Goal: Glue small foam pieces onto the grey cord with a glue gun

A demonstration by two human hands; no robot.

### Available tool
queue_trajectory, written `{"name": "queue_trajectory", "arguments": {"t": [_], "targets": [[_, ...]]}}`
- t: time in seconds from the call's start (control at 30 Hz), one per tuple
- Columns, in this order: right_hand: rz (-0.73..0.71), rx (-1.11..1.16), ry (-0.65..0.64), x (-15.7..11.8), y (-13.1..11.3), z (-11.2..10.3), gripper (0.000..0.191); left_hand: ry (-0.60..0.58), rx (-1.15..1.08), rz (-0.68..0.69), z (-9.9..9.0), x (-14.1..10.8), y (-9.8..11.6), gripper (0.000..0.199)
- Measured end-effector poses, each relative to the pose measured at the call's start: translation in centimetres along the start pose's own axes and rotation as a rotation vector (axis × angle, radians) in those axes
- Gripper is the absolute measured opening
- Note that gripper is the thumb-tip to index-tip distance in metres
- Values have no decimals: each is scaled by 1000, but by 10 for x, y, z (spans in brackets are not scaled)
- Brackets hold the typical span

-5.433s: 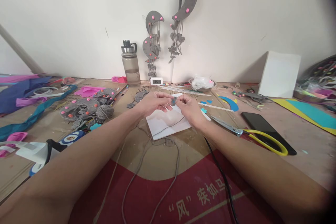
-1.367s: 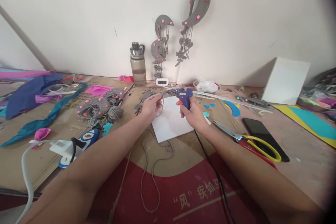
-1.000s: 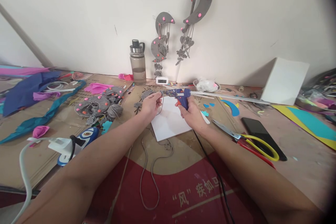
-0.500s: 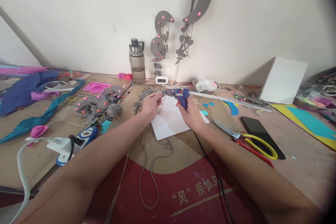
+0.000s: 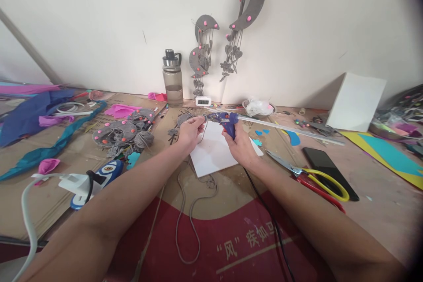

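Glue gun point(image 5: 228, 117), right fingers point(image 5: 239, 132) curled round it

The white wall point(image 5: 115, 22) stands directly behind the table point(image 5: 386, 224), bearing a thin dark mark point(image 5: 144, 36) and, at far left, a slanting grey band point(image 5: 28, 47). The table's pinkish-brown surface is stained at right. Lighting is diffuse, with soft shadows on the wall.

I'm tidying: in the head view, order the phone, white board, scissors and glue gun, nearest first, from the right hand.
1. Glue gun, gripped in the right hand.
2. Scissors, just to its right.
3. Phone, farther right.
4. White board, standing back right.
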State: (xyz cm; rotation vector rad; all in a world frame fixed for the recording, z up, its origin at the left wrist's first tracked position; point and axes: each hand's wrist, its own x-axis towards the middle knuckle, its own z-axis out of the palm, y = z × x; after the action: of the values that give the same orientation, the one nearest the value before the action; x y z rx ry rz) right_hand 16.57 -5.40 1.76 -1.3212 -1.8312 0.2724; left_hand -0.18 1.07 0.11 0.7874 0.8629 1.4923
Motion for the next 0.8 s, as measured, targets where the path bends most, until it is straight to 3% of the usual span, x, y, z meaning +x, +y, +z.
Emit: {"name": "queue_trajectory", "arguments": {"t": [0.6, 0.8], "targets": [[46, -22, -19, -1, -3, -1, 37, 27, -39, 19, 1, 1, 1, 12], [111, 218, -6, 2, 3, 2, 36, 28, 0, 26, -1, 3, 2, 11]]}}
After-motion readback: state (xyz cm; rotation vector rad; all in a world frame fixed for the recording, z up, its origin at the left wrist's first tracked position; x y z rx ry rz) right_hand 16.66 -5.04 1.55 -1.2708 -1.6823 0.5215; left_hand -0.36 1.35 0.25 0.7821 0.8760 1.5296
